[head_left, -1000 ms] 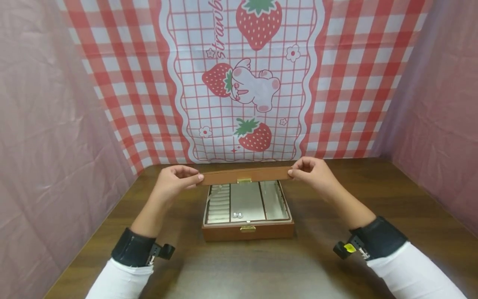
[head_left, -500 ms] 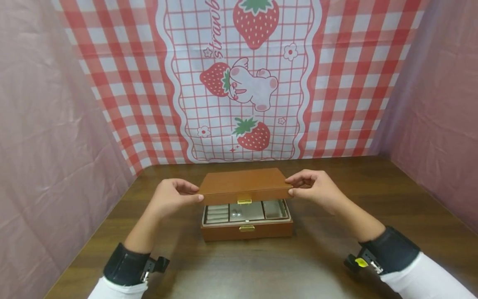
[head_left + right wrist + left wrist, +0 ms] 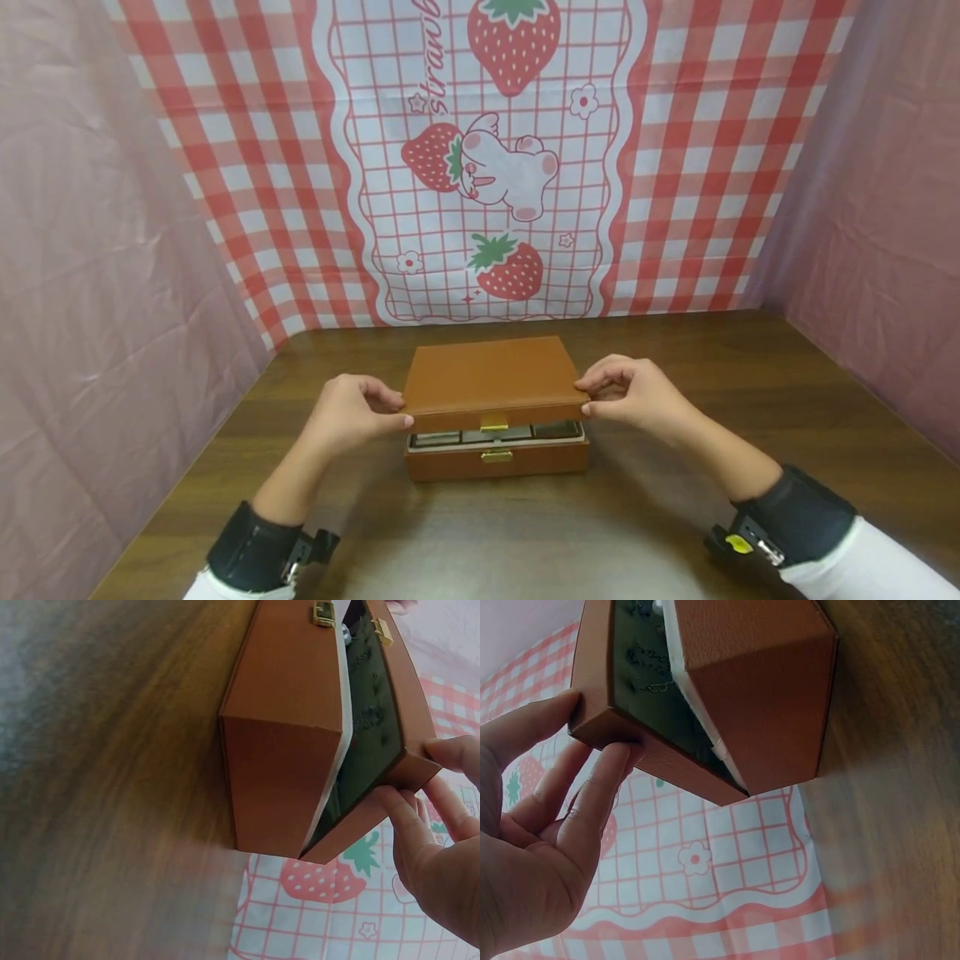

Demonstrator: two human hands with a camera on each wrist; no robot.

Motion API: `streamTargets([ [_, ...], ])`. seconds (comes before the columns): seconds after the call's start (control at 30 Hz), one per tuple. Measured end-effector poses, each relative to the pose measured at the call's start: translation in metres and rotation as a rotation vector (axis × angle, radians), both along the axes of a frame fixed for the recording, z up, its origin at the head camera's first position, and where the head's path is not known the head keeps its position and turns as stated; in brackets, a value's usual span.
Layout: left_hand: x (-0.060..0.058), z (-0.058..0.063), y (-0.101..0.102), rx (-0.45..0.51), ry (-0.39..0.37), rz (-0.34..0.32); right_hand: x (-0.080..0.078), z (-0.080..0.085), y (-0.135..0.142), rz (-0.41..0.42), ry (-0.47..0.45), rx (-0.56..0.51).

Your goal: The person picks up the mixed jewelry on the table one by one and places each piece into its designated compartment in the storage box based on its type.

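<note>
A brown jewelry box (image 3: 453, 465) sits on the table with its lid (image 3: 491, 375) tilted low over it, a narrow gap left along the front. My left hand (image 3: 348, 410) pinches the lid's front left corner between thumb and fingers. At the front right corner, my right hand (image 3: 637, 393) holds the lid the same way. Gold clasp parts (image 3: 495, 425) show on the lid's and base's fronts. Through the gap, pale compartments are partly visible. In the left wrist view, thin chains (image 3: 649, 664) show against the lid's dark inside (image 3: 656, 697); most of the contents are hidden.
The box stands mid-table on a brown wooden table (image 3: 495, 542). Behind it hangs a red and white checked cloth (image 3: 705, 167) with strawberry prints. Pink drapes (image 3: 135, 275) flank both sides. Each wrist wears a black band (image 3: 255, 546) with a small camera.
Both hands have swung the lid forward and down, from nearly upright to almost level. The compartments and the two small round pieces seen earlier are now mostly covered.
</note>
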State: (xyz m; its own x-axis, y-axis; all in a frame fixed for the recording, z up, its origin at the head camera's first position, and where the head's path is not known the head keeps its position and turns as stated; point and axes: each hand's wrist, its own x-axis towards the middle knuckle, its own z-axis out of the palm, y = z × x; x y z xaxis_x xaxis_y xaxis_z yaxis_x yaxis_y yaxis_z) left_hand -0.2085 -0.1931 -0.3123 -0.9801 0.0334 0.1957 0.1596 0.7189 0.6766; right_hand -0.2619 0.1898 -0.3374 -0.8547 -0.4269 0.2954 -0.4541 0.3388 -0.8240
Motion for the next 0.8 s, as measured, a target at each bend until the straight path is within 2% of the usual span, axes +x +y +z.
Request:
streamTargets([
  [0.17,0.004,-0.005,0.002,-0.038,-0.009,-0.033,0.001,-0.006,0.0,0.034,0.006,0.022],
  [0.37,0.004,-0.008,0.005,-0.077,-0.026,-0.038,0.003,-0.008,-0.001,0.062,-0.026,0.014],
  [0.57,0.004,-0.01,0.008,-0.093,-0.036,-0.036,0.003,-0.007,-0.001,0.046,-0.034,0.026],
  [0.73,0.004,-0.011,0.008,-0.112,-0.022,-0.06,0.002,-0.009,0.0,0.041,-0.036,0.031],
  [0.8,0.004,-0.01,0.008,-0.157,-0.008,-0.081,0.002,-0.008,0.0,0.047,-0.007,0.067],
])
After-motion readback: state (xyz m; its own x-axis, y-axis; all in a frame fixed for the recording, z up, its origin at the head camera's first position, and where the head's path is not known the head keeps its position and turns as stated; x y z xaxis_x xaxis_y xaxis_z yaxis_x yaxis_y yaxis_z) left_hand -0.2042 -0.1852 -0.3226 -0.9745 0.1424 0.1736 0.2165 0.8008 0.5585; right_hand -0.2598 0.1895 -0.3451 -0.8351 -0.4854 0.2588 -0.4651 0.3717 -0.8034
